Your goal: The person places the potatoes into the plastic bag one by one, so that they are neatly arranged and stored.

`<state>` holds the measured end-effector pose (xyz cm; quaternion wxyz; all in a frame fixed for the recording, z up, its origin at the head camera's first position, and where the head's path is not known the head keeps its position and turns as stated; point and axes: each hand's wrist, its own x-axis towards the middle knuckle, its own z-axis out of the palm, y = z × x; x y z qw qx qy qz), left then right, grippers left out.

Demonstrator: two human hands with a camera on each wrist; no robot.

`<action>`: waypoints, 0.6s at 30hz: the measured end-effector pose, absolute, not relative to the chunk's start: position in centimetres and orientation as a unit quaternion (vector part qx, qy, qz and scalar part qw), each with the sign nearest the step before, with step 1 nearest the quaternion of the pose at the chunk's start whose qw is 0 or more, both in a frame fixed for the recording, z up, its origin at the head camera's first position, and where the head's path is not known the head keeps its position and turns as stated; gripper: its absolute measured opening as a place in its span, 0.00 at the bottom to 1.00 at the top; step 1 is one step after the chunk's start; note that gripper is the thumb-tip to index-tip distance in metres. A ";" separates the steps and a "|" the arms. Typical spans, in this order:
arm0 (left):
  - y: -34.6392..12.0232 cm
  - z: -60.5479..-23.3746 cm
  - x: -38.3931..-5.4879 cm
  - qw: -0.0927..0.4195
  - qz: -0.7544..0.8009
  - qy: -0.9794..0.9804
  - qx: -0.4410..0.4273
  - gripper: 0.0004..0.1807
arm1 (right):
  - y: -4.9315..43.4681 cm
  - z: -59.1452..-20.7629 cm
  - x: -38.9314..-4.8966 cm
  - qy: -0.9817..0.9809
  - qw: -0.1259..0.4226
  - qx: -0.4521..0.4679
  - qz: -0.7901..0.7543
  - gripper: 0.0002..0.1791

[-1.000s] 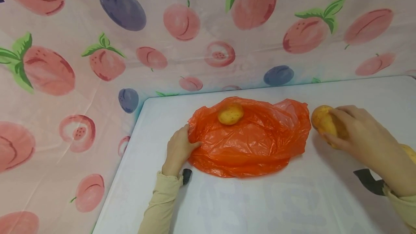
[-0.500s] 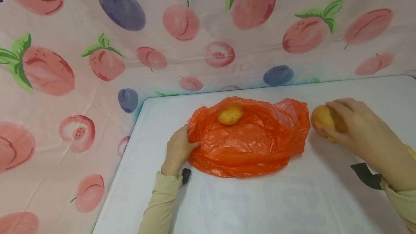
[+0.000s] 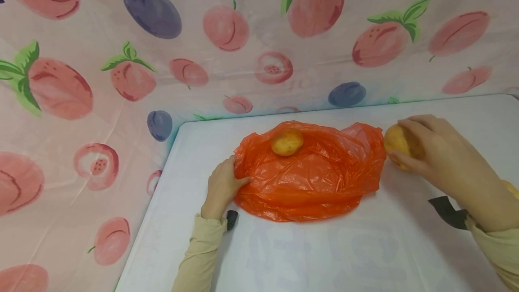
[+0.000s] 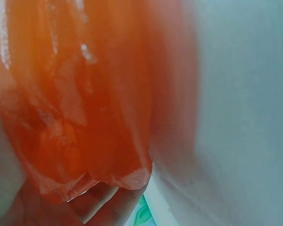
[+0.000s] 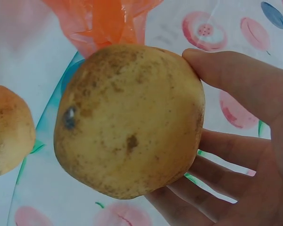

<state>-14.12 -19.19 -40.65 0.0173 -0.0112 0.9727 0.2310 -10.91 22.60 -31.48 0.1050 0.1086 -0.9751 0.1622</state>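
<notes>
An orange plastic bag (image 3: 312, 175) lies spread on the white table, with one potato (image 3: 287, 142) resting on it near the far edge. My left hand (image 3: 222, 186) grips the bag's left edge; in the left wrist view the fingers (image 4: 101, 205) pass behind the film. At the bag's right edge, my right hand (image 3: 442, 157) holds a second potato (image 3: 399, 145) between thumb and fingers. The right wrist view shows this potato (image 5: 127, 122) close up, with brown specks and a dark spot. Whether it touches the bag, I cannot tell.
Another potato (image 3: 512, 187) shows partly behind my right forearm, and a potato (image 5: 9, 132) appears at the left of the right wrist view. A fruit-patterned cloth (image 3: 251, 26) rises behind and left of the white table (image 3: 308, 256).
My right hand has moved left and slightly away from me with its potato, up to the bag's right edge. The left hand, the bag and the potato on it look unchanged.
</notes>
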 end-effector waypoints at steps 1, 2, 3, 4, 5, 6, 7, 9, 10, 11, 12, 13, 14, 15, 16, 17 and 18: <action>-19.2 -40.7 -14.1 0.018 0.232 0.973 -0.011 0.40 | 22.5 -31.4 -10.9 -0.975 0.106 0.110 0.164 0.36; -19.2 -40.7 -14.1 0.019 0.233 0.972 -0.012 0.40 | 22.4 -31.2 -10.9 -0.974 0.109 0.113 0.164 0.36; -19.2 -40.7 -14.1 0.019 0.234 0.972 -0.012 0.40 | 22.3 -31.1 -10.9 -0.974 0.109 0.114 0.165 0.36; -19.2 -40.6 -14.1 0.020 0.235 0.972 -0.013 0.40 | 22.2 -31.0 -11.0 -0.973 0.109 0.116 0.167 0.36; -19.2 -40.6 -14.1 0.020 0.236 0.971 -0.014 0.41 | 22.1 -30.9 -11.0 -0.972 0.112 0.117 0.168 0.36; -19.2 -40.6 -14.1 0.021 0.237 0.971 -0.014 0.41 | 22.0 -30.9 -11.0 -0.971 0.114 0.119 0.170 0.36; -19.2 -40.6 -14.1 0.021 0.238 0.971 -0.014 0.41 | 21.9 -30.8 -11.0 -0.971 0.115 0.121 0.172 0.36; -19.2 -40.6 -14.1 0.020 0.237 0.971 -0.013 0.41 | 21.7 -30.6 -11.0 -0.970 0.115 0.123 0.177 0.36; -19.2 -40.6 -14.1 0.020 0.237 0.971 -0.013 0.41 | 21.7 -30.5 -11.0 -0.969 0.116 0.125 0.179 0.36; -19.2 -40.6 -14.1 0.020 0.236 0.971 -0.012 0.41 | 21.6 -30.4 -11.1 -0.969 0.117 0.126 0.180 0.36; -19.2 -40.6 -14.1 0.020 0.236 0.971 -0.012 0.41 | 21.5 -30.3 -11.1 -0.968 0.117 0.128 0.182 0.36; -19.2 -40.6 -14.1 0.020 0.236 0.971 -0.012 0.41 | 21.4 -30.2 -11.1 -0.968 0.118 0.129 0.182 0.36; -19.2 -40.6 -14.1 0.021 0.236 0.971 -0.012 0.41 | 21.3 -30.1 -11.1 -0.967 0.119 0.131 0.182 0.36; -19.2 -40.6 -14.1 0.021 0.236 0.971 -0.012 0.41 | 21.3 -30.1 -11.1 -0.967 0.121 0.133 0.182 0.36; -19.2 -40.6 -14.1 0.021 0.237 0.971 -0.013 0.41 | 21.2 -30.0 -11.1 -0.967 0.123 0.133 0.180 0.36; -19.2 -40.6 -14.1 0.020 0.236 0.971 -0.012 0.41 | 21.0 -29.9 -11.1 -0.967 0.124 0.134 0.178 0.35; -19.2 -40.6 -14.1 0.020 0.235 0.972 -0.011 0.41 | 20.9 -29.9 -11.2 -0.966 0.126 0.137 0.180 0.35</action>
